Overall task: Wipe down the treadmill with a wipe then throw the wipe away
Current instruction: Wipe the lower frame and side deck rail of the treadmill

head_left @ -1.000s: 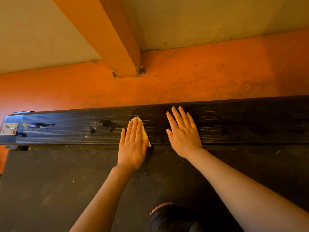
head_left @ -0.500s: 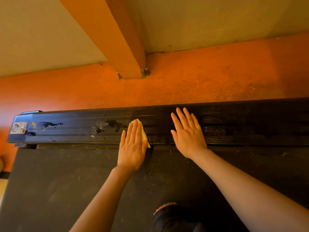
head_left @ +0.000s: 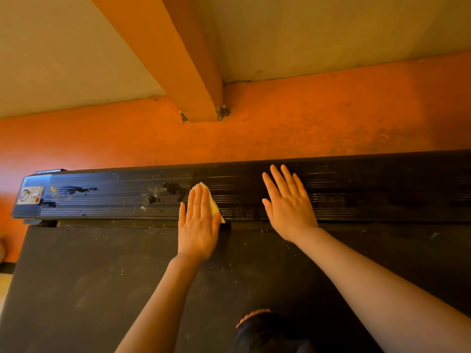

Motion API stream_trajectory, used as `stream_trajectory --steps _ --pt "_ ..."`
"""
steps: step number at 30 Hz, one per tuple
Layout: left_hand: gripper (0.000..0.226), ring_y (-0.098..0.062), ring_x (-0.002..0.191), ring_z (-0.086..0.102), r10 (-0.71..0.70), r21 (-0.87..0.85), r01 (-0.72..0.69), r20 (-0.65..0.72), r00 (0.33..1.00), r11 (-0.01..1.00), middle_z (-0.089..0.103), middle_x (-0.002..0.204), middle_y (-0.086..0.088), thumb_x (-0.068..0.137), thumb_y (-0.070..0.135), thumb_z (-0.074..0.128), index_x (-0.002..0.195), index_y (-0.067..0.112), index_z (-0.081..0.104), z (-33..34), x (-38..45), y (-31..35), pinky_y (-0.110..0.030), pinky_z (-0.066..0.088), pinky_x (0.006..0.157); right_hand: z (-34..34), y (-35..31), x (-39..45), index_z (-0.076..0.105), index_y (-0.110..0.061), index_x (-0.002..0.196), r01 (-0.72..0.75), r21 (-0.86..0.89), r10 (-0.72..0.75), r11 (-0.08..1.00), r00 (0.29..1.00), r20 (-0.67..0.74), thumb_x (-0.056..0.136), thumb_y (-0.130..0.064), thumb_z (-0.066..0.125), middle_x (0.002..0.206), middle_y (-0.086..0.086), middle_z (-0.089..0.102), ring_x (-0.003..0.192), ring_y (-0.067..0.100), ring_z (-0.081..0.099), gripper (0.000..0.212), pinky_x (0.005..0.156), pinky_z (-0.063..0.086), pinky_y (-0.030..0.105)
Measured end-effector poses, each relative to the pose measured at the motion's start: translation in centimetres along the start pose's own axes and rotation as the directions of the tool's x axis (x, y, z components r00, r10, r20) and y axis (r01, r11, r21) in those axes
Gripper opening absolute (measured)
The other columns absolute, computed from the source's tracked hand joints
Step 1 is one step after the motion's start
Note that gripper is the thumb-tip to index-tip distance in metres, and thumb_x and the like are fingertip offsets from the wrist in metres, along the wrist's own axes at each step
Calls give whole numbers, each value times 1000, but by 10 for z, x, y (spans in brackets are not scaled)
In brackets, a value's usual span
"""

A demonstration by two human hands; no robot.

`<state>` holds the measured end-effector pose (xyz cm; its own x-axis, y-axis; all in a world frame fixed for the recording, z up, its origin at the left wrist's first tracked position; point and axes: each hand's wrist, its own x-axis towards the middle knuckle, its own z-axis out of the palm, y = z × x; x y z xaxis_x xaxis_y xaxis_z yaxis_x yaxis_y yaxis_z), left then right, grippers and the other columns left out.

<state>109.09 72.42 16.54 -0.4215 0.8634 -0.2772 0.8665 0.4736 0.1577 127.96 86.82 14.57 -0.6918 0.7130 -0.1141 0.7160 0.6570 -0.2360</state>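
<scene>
The treadmill's black ribbed side rail [head_left: 114, 202] runs across the view, with the dark belt [head_left: 89, 276] below it. My left hand [head_left: 198, 222] lies flat with straight fingers on a pale yellow wipe [head_left: 210, 197], pressing it onto the rail; only the wipe's far corner and right edge show. Dark wet smears [head_left: 174, 188] and pale crumbs sit on the rail just left of the wipe. My right hand [head_left: 289, 205] rests flat on the rail to the right, fingers spread, holding nothing.
An orange floor [head_left: 305, 133] lies beyond the rail, met by a cream wall and an orange pillar [head_left: 193, 80]. A sticker [head_left: 30, 196] marks the rail's left end cap. My dark-clad knee [head_left: 265, 332] shows at the bottom.
The view has drifted so the rail's left end sits further right in frame. Both hands stay flat on the rail, the left still on the wipe beside the smears.
</scene>
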Motion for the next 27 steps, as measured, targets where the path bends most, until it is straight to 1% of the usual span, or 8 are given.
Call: stream_trajectory --steps 5,7,9,12,14,17,22,27 --pt "76 -17 151 -18 -6 -3 6 -12 1000 1000 -15 165 -2 94 57 -2 158 15 -9 -6 26 -2 -36 -15 119 2 1 0 27 -12 155 1 -10 -1 1000 1000 -12 103 -40 39 163 15 21 151 34 15 61 120 14 47" --pt "72 -16 149 -22 36 11 -36 6 999 999 -18 164 -2 98 53 4 157 16 -12 -12 45 -3 -35 -17 118 2 0 0 27 -12 155 -1 -14 1 1000 1000 -15 102 -40 40 162 15 22 150 34 16 61 120 15 47" --pt "69 -16 148 -25 166 30 -167 50 985 985 -22 163 0 100 52 8 155 18 -17 -19 61 -1 -36 -18 119 3 0 0 30 -12 154 -6 -18 6 1000 1000 -27 101 -40 42 162 15 24 150 34 18 61 119 17 47" --pt "69 -15 150 -22 363 96 -375 123 924 922 -19 164 1 99 55 4 155 20 -16 -28 81 4 -40 -11 123 4 -1 0 32 -11 153 -16 -20 15 1000 999 -46 100 -40 40 160 16 27 149 34 21 61 119 22 49" --pt "70 -17 151 -18 438 150 -461 165 884 875 -15 164 0 98 56 2 156 19 -13 -31 93 13 -42 -8 124 3 -1 -1 33 -10 153 -18 -17 17 1000 998 -52 100 -40 39 160 16 27 149 34 21 61 119 23 49" --pt "71 -19 152 -12 507 216 -543 202 838 812 -10 163 -1 96 56 -1 155 17 -11 -31 103 31 -42 -12 123 3 -1 -2 32 -10 153 -10 -9 9 1000 999 -53 100 -39 36 161 16 25 150 34 20 61 120 22 49" --pt "75 -21 153 2 525 256 -564 207 826 785 9 166 -7 96 55 -2 158 14 -1 -32 107 37 -41 -12 122 2 0 -1 29 -11 154 -8 -11 7 1000 999 -32 100 -39 32 162 15 23 151 33 17 61 120 19 48" --pt "79 -23 153 7 421 248 -455 178 889 855 13 166 -8 95 62 -8 159 17 -1 -40 98 -7 -41 -11 122 -2 1 -1 27 -12 155 8 9 -8 1000 1000 -14 100 -40 30 162 15 21 151 32 15 62 120 15 47"
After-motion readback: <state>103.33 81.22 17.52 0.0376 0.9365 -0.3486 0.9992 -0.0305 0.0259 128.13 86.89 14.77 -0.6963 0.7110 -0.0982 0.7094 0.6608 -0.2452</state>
